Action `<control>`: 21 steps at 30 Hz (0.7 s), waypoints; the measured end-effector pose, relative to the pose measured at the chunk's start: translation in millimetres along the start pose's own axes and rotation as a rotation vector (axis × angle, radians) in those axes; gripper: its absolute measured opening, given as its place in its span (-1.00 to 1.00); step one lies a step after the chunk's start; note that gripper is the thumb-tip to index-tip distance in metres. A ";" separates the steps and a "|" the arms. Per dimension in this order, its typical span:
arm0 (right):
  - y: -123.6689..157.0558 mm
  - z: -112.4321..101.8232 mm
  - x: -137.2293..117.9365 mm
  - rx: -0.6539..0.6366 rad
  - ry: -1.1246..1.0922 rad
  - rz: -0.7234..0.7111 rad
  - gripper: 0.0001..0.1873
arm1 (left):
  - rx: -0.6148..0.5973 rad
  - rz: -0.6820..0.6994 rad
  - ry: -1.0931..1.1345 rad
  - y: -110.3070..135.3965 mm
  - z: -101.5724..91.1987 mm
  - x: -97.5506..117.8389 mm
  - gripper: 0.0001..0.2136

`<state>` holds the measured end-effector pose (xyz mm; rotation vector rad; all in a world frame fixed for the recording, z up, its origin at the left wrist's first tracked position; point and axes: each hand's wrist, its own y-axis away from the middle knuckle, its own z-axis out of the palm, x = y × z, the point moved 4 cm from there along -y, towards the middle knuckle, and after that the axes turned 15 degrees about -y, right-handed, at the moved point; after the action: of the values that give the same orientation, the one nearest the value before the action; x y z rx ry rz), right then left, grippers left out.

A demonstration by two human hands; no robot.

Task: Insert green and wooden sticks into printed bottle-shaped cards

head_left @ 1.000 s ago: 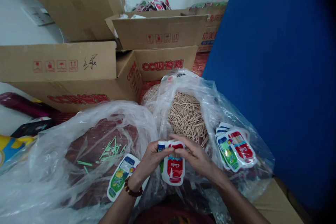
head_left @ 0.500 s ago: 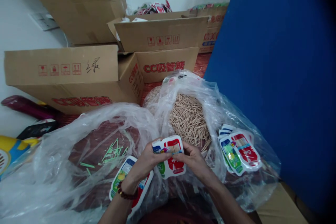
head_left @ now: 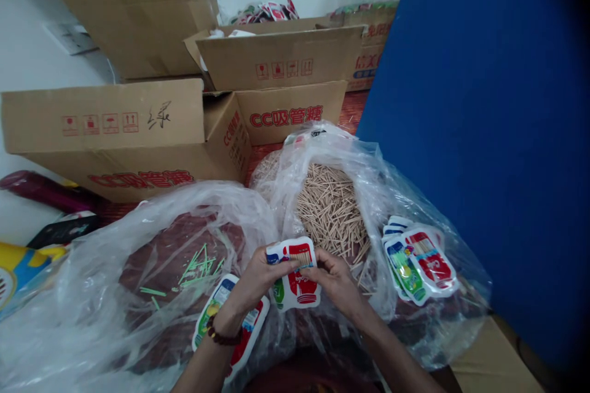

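Between my hands is a candy packet (head_left: 302, 285) with a red cola bottle, a green part and a window of brown sticks. My left hand (head_left: 259, 279) grips its left side, thumb across the front. My right hand (head_left: 334, 276) pinches its right side near the window. Just beyond lies a heap of thin brown sticks (head_left: 332, 206) in a clear plastic bag (head_left: 375, 166). Under my left wrist rests another packet (head_left: 216, 304), partly hidden by the forearm. Several similar packets (head_left: 433, 264) overlap in a pile on the right.
Scattered green sticks (head_left: 200, 267) lie on the left in a second plastic bag (head_left: 83, 295). Open cardboard boxes (head_left: 138, 159) stand behind, one topped with packets (head_left: 267, 11). A blue panel (head_left: 461, 104) rises on the right. A yellow and blue object (head_left: 18, 273) sits at the left edge.
The packet has shifted slightly left and turned a little in my hands, so less of its green part shows. Both hands keep hold of it. The view has moved slightly.
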<state>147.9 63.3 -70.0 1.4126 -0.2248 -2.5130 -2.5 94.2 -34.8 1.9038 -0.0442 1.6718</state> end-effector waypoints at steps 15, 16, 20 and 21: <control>2.6 -2.2 12.2 0.072 0.013 -0.127 -0.77 | -0.001 -0.020 -0.138 2.9 -3.4 -5.4 -0.77; 3.2 -2.3 13.6 0.062 -0.011 -0.112 -0.77 | 0.001 -0.023 -0.135 2.7 -3.2 -7.2 -0.77; 5.7 -0.3 13.9 -0.017 -0.095 -0.008 -0.75 | 0.014 -0.048 -0.115 1.8 -1.1 -12.4 -0.78; 6.6 -0.6 12.0 -0.018 -0.084 -0.002 -0.75 | 0.010 -0.054 -0.099 1.7 -0.1 -12.6 -0.79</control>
<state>143.4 53.4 -78.4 1.3020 -0.2159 -2.5722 -5.9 88.4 -45.6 1.9770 -0.0233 1.5444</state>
